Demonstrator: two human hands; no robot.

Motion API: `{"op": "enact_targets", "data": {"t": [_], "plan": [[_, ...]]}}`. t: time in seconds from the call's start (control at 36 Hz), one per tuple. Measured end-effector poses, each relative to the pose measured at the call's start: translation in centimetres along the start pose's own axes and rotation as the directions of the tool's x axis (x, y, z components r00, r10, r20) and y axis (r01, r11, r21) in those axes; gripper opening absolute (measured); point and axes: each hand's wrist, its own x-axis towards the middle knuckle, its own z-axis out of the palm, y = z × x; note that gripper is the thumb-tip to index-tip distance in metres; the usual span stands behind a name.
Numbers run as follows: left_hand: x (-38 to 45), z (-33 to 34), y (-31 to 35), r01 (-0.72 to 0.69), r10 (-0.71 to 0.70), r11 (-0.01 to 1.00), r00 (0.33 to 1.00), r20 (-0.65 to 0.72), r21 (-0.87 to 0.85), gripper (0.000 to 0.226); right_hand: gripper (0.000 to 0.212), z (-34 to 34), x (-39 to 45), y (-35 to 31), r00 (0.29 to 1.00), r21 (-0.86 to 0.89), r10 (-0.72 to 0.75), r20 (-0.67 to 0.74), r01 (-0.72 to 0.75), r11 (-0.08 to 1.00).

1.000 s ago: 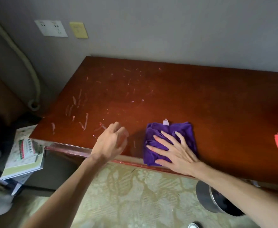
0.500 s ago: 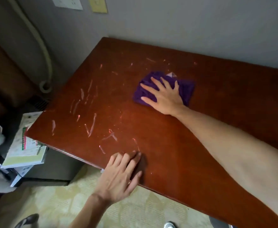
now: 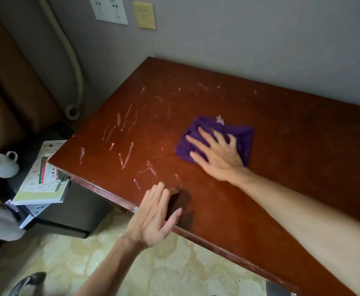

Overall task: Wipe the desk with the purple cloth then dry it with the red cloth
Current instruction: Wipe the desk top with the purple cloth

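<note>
The purple cloth [image 3: 242, 136] lies folded on the reddish-brown desk [image 3: 292, 146], near its middle. My right hand [image 3: 217, 153] presses flat on the cloth with fingers spread, covering its near half. My left hand [image 3: 155, 218] rests open on the desk's front edge, fingers on the wood, holding nothing. Pale scratch-like streaks [image 3: 127, 133] mark the left part of the desktop. The red cloth is out of view.
A grey wall with sockets [image 3: 110, 9] runs behind the desk. Left of the desk stands a low dark cabinet with booklets [image 3: 44, 180] and a white cup [image 3: 2, 164]. A pale hose [image 3: 74, 67] hangs down the wall. Patterned carpet [image 3: 132, 270] lies below.
My right hand slid the purple cloth from the front edge out to mid-desk, then slightly right. My left hand settled flat on the front edge. The red cloth left the view.
</note>
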Motion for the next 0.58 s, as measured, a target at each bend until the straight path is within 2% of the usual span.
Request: {"op": "enact_targets", "data": {"t": [0.14,0.22,0.36,0.47,0.58], "plan": [[-0.7,-0.9,-0.1,0.071,-0.085,0.981,0.994,-0.072,-0.18,0.024,0.059,1.5,-13.8,-5.8,0.997,0.038,-0.07,-0.041,0.072,0.997],[-1.1,-1.4,0.2,0.092,-0.116,0.972,0.988,-0.102,-0.214,0.017,0.061,1.6,-16.9,-7.9,0.998,0.018,-0.062,-0.014,0.062,0.998],[-0.6,-2.3,-0.1,0.075,-0.096,0.985,0.986,-0.136,-0.155,0.017,0.063,1.1,-15.9,-8.4,0.996,-0.017,-0.028,0.082,0.03,0.999],[0.0,-2.8,-0.7,0.06,-0.079,0.993,0.977,-0.2,-0.102,0.02,0.063,1.0,-13.7,-8.5,0.998,-0.011,-0.035,0.052,0.036,0.999],[0.0,-2.9,-1.4,0.048,-0.066,0.995,0.976,-0.208,-0.092,0.021,0.066,0.7,-6.9,-8.2,0.997,-0.007,-0.075,0.033,0.075,0.997]]}}
